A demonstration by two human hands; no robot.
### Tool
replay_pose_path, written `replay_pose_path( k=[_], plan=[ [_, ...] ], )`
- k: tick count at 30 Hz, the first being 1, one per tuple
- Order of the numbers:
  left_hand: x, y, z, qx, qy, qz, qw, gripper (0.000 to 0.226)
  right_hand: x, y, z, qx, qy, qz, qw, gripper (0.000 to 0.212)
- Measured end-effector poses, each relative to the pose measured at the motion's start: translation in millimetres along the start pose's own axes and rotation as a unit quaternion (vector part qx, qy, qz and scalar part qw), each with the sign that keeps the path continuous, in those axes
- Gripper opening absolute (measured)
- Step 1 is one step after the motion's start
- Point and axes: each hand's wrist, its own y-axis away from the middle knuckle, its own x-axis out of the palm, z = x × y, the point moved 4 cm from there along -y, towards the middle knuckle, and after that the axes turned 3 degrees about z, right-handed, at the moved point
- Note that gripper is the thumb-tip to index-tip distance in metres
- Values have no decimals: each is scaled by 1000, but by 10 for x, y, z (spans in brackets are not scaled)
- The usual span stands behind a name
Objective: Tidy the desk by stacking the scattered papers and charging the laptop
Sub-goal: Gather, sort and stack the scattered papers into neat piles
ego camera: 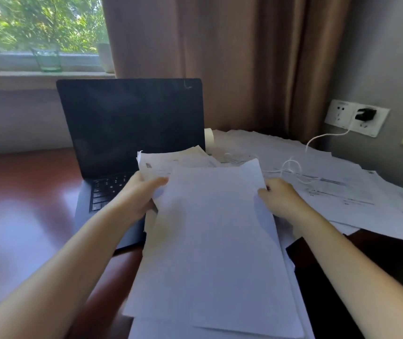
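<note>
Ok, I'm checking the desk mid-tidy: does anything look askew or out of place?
Yes. Loose papers right of the laptop lie fanned and overlapping, some past the desk edge, and the white charger cable coils on top of them.

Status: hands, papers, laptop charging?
Left hand and right hand grip paper stack. Scattered papers lie at right. White cable coiled on them, charger in socket. Laptop open, dark.

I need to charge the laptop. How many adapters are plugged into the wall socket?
1: a black adapter sits in the right half of the white wall socket, its white cable trailing onto the scattered papers. The left half is free; nothing hides it.
</note>
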Motion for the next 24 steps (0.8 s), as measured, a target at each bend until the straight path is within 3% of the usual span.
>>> replay_pose_path(
  k=[3, 6, 9, 11, 13, 20, 24],
  plan=[
    [41, 49, 47, 21, -5, 14, 1000, 37, -83, 299, -121, 6, -36, -13, 999, 30],
    [135, 43, 88, 11, -20, -27, 999, 60, -91, 425, -180, 20, -91, -16, 996, 22],
    [262, 128, 53, 58, -108, -70, 990, 56, -71, 460, -215, 44, -198, -19, 979, 17],
    [308, 180, 43, 85, -102, -80, 988, 55, -36, 509, -207, 61, -277, -16, 959, 6],
    [334, 197, 51, 107, -92, -93, 986, 52, 4, 542, -196, 72, -314, -18, 947, 10],
    [128, 221, -124, 97, -21, -150, 984, 34, -218, 489, -173, 45, -313, -87, 945, 40],
    [-8, 217, -273, 16, -113, -76, 991, 11, -378, 301, -39, 38, -243, -88, 965, 15]
  ],
)
